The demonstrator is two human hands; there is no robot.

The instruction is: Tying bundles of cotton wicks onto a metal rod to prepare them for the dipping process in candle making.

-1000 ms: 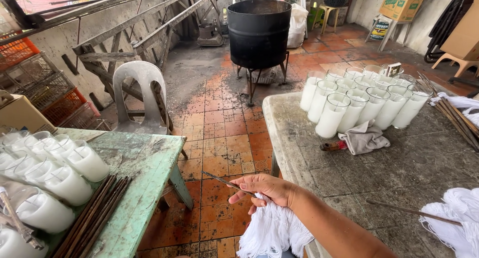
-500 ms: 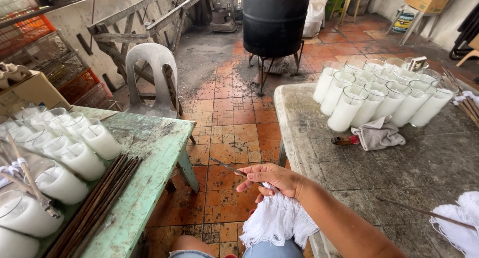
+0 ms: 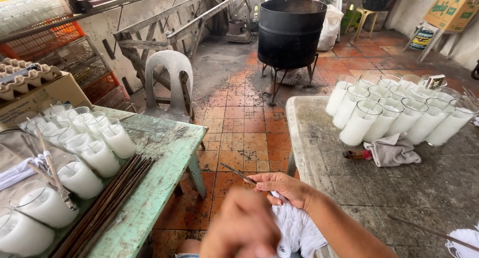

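At the near edge, low centre: left hand, blurred, fingers curled, grip impossible to tell. Just beyond, right hand pinching a thin metal rod and a bundle of white wicks. Rod stiff, light, best pinched near its end; wicks soft, limp, likely to tangle. To the left, green table with glass candles, fragile, close to the edge. To the right, grey table with more glass candles. Between, open tiled floor. Farther off, black drum.

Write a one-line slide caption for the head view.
Right hand holds a thin stick over white wicks; blurred left hand nearby.
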